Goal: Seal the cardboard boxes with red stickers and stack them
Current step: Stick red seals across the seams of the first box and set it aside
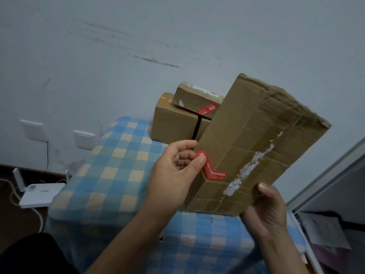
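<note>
My right hand (270, 210) grips the long box (256, 139) by its lower corner, tilted over the bench (118, 155) before two stacked boxes (173, 119). My left hand (173, 175) pinches the red sticker (214, 173) folded over its edge. I'd rub firmly along both faces so it bonds flat.

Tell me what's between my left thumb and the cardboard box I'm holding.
The red sticker. In the head view it wraps over the edge of the cardboard box, and the thumb of the left hand presses on its upper end.
</note>
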